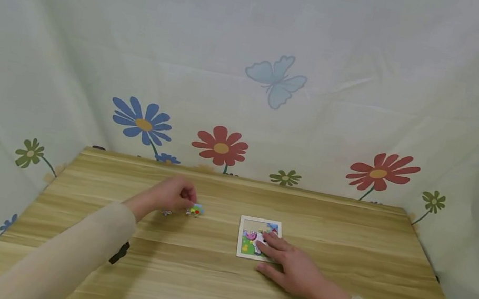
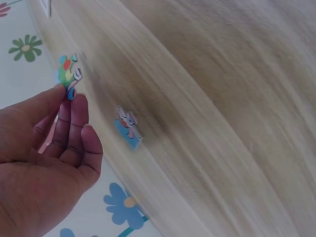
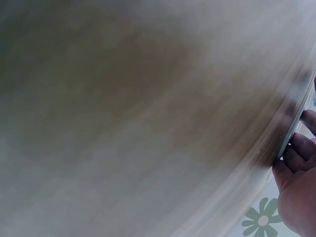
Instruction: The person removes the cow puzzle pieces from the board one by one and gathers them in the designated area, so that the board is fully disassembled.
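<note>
Between thumb and fingers, my left hand pinches a colourful jigsaw puzzle piece, lifted off the table with green, red and blue print on it. Another puzzle piece, partly blue, lies on the table just beside that hand. To the right, a square white-framed puzzle board lies flat, showing part of a cartoon cow on green; a bare patch shows along its top. My right hand rests on the board's right side with fingers extended, hiding that edge. In the right wrist view only its fingertips at the board's edge show.
The wood-grain table reaches back to a pale curtain printed with flowers and butterflies, which also hangs at both sides. A dark strap hangs under the left sleeve.
</note>
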Demonstrator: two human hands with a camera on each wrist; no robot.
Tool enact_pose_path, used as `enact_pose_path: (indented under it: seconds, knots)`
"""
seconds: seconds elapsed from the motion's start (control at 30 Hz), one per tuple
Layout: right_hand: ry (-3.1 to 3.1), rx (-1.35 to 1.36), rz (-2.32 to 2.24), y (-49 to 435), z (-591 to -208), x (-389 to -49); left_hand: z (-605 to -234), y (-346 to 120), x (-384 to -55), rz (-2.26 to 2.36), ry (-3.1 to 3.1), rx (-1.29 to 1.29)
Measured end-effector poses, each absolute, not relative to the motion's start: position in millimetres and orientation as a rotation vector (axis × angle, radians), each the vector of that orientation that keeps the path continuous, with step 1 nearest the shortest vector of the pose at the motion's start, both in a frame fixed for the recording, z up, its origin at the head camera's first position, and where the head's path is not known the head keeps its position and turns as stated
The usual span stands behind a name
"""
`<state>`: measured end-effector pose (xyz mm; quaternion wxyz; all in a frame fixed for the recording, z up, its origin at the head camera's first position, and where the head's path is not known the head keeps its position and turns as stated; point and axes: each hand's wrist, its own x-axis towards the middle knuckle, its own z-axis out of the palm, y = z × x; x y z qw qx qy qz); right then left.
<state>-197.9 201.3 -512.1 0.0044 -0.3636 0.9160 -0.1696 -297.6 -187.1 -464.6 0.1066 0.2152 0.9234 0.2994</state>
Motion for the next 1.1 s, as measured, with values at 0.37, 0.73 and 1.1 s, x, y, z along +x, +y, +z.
enact_pose_path:
  seconds: [0.37, 0.73, 1.1]
  knots:
    - [2.866, -1.126, -0.538, 201.0, -511.5, -196.5, -472.2, -196.7, -295.1, 0.810, 2.754, 0.591]
    - [2.859, -1.124, -0.546, 200.8, -510.6, -196.0, -477.3, -198.5, -292.5, 0.766, 2.808, 0.651]
    - [2.861, -1.122, -0.555, 201.5, -511.1, -196.1, -474.0, -204.1, -295.4, 0.699, 2.862, 0.696]
